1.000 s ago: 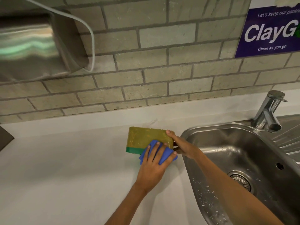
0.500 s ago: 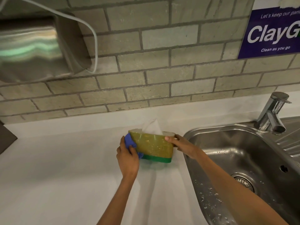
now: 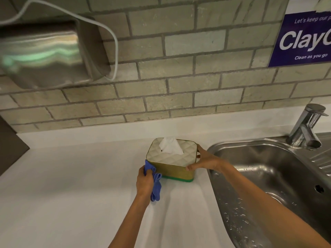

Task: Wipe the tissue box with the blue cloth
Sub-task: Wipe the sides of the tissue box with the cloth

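Note:
The tissue box (image 3: pixel 176 171) stands upright on the white counter, gold-sided with a green base, a quilted white top and a tissue sticking out. My left hand (image 3: pixel 144 182) grips the blue cloth (image 3: pixel 155 183) and presses it against the box's near left corner; the loose end of the cloth hangs down past my wrist. My right hand (image 3: pixel 204 161) holds the box's right end, thumb on the front corner and fingers at the back.
A steel sink (image 3: pixel 268 185) with water drops lies right of the box, its tap (image 3: pixel 307 127) at the back right. A steel dispenser (image 3: pixel 44 54) with a white cable hangs on the brick wall upper left. A dark object (image 3: pixel 10 145) sits at the left edge.
The box was turned from lying on its side to standing upright with the tissue on top. My left hand with the cloth moved from the front face to the left corner.

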